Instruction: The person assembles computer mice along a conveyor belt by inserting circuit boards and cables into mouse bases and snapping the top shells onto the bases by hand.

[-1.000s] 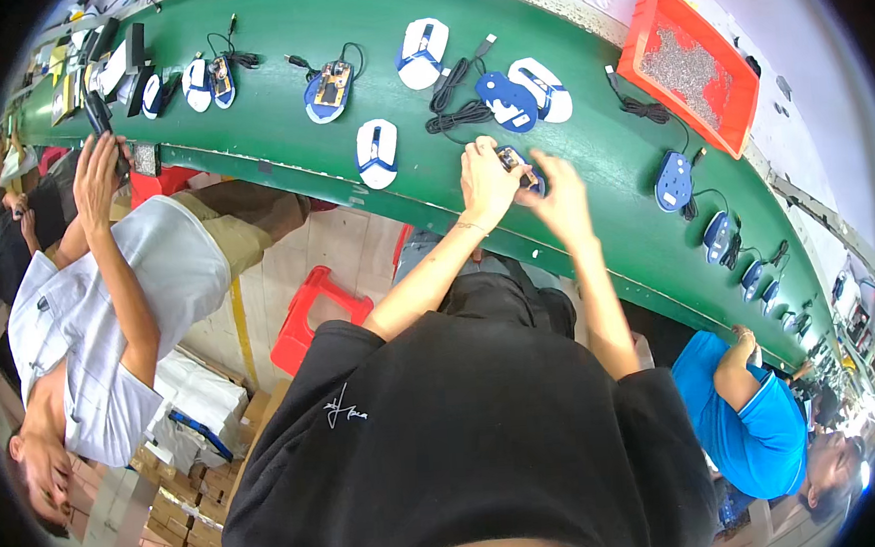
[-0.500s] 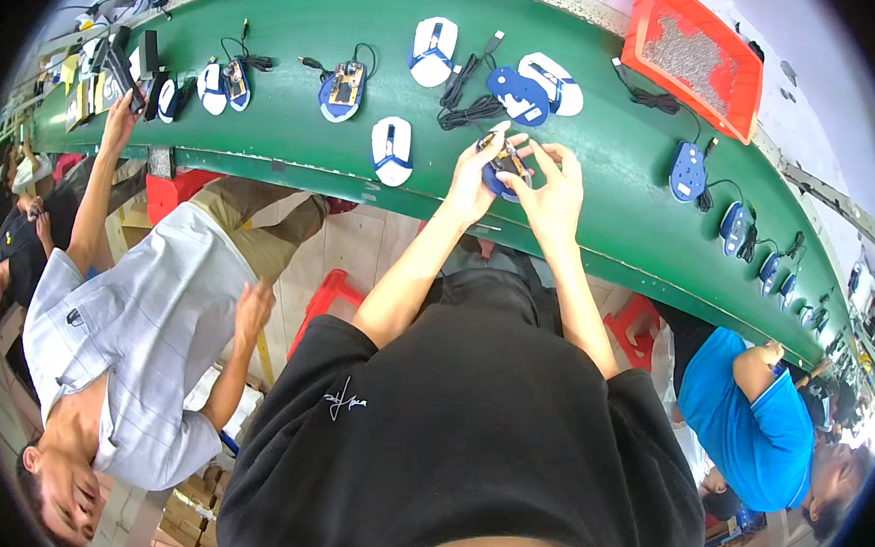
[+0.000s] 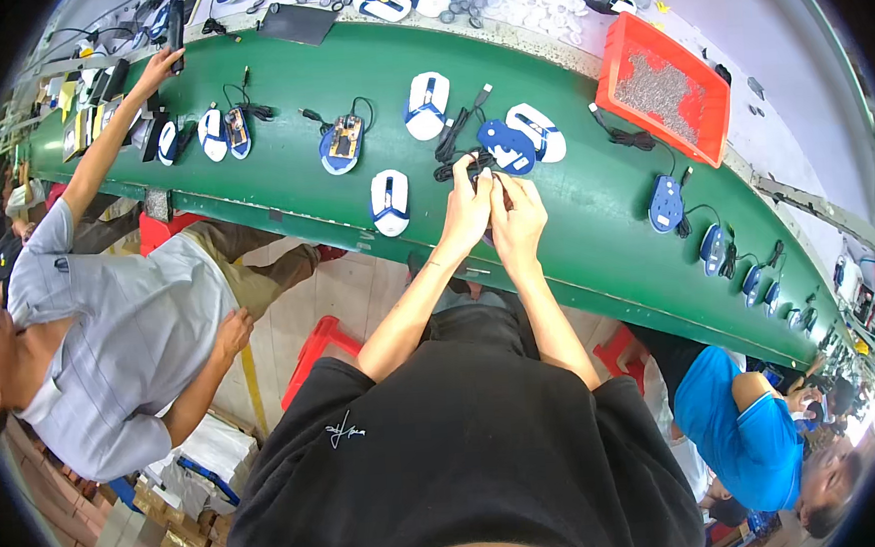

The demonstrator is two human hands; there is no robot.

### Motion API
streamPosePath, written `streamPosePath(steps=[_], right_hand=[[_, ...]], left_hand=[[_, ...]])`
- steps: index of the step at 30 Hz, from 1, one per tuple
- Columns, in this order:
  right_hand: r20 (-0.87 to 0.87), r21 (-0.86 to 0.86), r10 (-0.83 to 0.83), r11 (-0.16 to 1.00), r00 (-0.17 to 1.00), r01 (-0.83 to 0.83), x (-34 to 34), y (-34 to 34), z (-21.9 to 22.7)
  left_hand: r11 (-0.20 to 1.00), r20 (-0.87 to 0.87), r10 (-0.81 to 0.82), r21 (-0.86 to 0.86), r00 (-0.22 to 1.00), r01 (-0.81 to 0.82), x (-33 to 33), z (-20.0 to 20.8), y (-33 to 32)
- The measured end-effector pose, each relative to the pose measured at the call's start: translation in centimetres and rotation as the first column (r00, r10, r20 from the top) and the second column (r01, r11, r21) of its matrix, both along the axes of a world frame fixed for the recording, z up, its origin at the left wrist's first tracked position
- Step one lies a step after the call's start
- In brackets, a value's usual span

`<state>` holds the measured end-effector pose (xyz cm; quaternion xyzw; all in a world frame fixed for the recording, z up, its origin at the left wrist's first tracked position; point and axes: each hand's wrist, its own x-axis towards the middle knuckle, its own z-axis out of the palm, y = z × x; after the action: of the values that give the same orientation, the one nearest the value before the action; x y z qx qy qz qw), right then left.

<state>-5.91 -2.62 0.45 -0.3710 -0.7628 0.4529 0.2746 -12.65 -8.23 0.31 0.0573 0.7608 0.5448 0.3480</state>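
My left hand (image 3: 466,212) and my right hand (image 3: 519,220) are close together over the near edge of the green bench (image 3: 295,77), fingers closed. Between them is the blue mouse base seen moments ago; now my hands hide nearly all of it. Just beyond my fingertips lie an upturned blue mouse base (image 3: 506,147), a white-and-blue mouse shell (image 3: 536,132) and a black coiled cable (image 3: 452,140). Left of my hands stands another white mouse shell (image 3: 390,203), with a further shell (image 3: 427,106) behind it. An opened mouse base (image 3: 342,144) shows its circuit board.
A red bin (image 3: 714,121) of small metal pieces stands at the far right. Blue mouse bases, including a nearby one (image 3: 666,204), line the bench rightward. At left, a co-worker's hand (image 3: 159,68) grips a black tool. A red stool (image 3: 317,356) stands below.
My hands have drawn together and turned over the mouse base, hiding its circuit board. The view has shifted, showing more of the far shelf. The co-worker at left has lifted the black tool.
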Motion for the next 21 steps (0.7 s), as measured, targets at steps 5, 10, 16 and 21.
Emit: streamPosePath(steps=[5, 10, 16, 21], right_hand=[[0.050, 0.001, 0.014, 1.000, 0.999, -0.014, -0.2, 1.0, -1.2], [0.379, -0.384, 0.045, 0.916, 0.924, 0.113, -1.0, 7.5, -1.3], [-0.013, 0.016, 0.152, 0.988, 0.988, -0.152, -19.7, 17.1, -0.3], [0.489, 0.509, -0.039, 0.824, 0.872, -0.248, -21.0, 21.2, -6.9]], left_hand=[[0.997, 0.061, -0.029, -0.067, 0.998, 0.033, -0.4, -1.5, 0.8], [0.914, 0.576, 0.152, 0.228, 0.803, -0.336, -5.0, -2.2, -3.3], [0.878, 0.700, 0.149, 0.230, 0.698, -0.419, -4.6, -0.3, -3.4], [0.847, 0.729, 0.065, 0.321, 0.682, -0.423, -4.0, 0.2, -4.0]])
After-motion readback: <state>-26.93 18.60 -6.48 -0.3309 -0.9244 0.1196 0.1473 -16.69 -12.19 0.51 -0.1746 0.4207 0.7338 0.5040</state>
